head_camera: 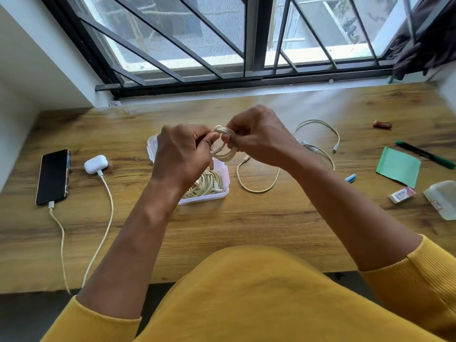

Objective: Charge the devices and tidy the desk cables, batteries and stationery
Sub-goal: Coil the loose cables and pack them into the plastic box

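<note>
A wooden desk [246, 225] runs under a barred window [222, 38], and a person in a yellow sweater [259, 297] leans over it with both forearms raised above the middle.

The left hand [181, 154] and the right hand [256, 138] meet above a clear plastic box [223, 177]. Between them they hold a coiled cream cable [223, 144]: the left hand's fingers curl round one side of the loops, and the right hand pinches the top of the coil, where a turn of cable wraps round the bundle. The coil hangs in the air over the box, not touching it. Inside the box lies another bundle of cream cable [204, 185].

At the left a dark phone [53, 176] lies flat with a charging lead [61, 243] plugged into its near end. Just beside it, a white earbud case [95, 164] has its own white lead [104, 218] plugged in; both leads run off the near edge.

To the right of the box, two loose cables [318, 134] sprawl on the wood. Further right lie a green sheet [398, 166], a green pen [425, 154], a clear lid [443, 198], an eraser [401, 195], a small blue item [350, 178] partly hidden by the right arm, and a small red-brown battery [382, 124] near the window.
</note>
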Tool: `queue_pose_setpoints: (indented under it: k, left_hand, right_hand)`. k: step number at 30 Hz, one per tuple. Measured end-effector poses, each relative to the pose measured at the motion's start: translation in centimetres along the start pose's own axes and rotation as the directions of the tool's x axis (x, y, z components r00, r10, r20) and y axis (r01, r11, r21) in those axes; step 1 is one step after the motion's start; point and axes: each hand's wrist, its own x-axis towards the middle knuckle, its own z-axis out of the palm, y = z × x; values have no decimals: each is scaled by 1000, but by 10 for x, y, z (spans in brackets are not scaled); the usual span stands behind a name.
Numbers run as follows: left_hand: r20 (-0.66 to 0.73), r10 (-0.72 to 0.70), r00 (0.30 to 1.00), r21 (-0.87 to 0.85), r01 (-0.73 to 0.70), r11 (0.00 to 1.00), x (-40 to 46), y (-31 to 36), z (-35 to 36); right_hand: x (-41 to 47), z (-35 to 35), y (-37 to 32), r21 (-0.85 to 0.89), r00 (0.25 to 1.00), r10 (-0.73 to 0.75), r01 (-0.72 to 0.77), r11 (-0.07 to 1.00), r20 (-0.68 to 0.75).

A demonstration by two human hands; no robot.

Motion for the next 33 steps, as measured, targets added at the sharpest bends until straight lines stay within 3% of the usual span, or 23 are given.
queue_pose_setpoints:
  k: [4, 7, 13, 19, 24, 27, 29, 31, 33]
  left_hand:
    - [9, 43, 999, 20, -44, 999, -2, 3, 1]
    - [20, 37, 999, 6, -38, 999, -1, 3, -1]
    - [60, 20, 998, 9, -20, 1000, -1, 0, -1]
    - [43, 20, 999, -2, -20, 1000, -1, -2, 2]
    - [19, -6, 1000, -5, 6, 1000, -6, -4, 6]
    - [72, -139, 988, -215, 151, 965, -7, -6, 6]
    - [196, -247, 949, -389, 306, 869, -8, -9, 4]
    - [307, -277, 910, -490, 401, 774, -11, -11, 2]
    - [363, -268, 892, -515, 432, 741, -14, -16, -2]
  right_hand:
    - [0, -5, 3, 135, 997, 12, -22, 991, 72]
    - [-6, 1, 3, 192, 998, -33, 23, 981, 49]
    - [-8, 8, 1, -60, 994, -89, 85, 995, -60]
    - [-3, 12, -5, -278, 970, -224, 190, 942, -96]
    - [2, 12, -6, -261, 981, -177, 152, 953, -75]
    - [-1, 12, -7, -192, 980, -162, 138, 972, -113]
    - [-2, 13, -5, -173, 973, -185, 160, 972, -138]
    - [-3, 13, -2, -145, 970, -191, 169, 975, -151]
    - [-5, 13, 0, -100, 973, -178, 164, 981, -150]
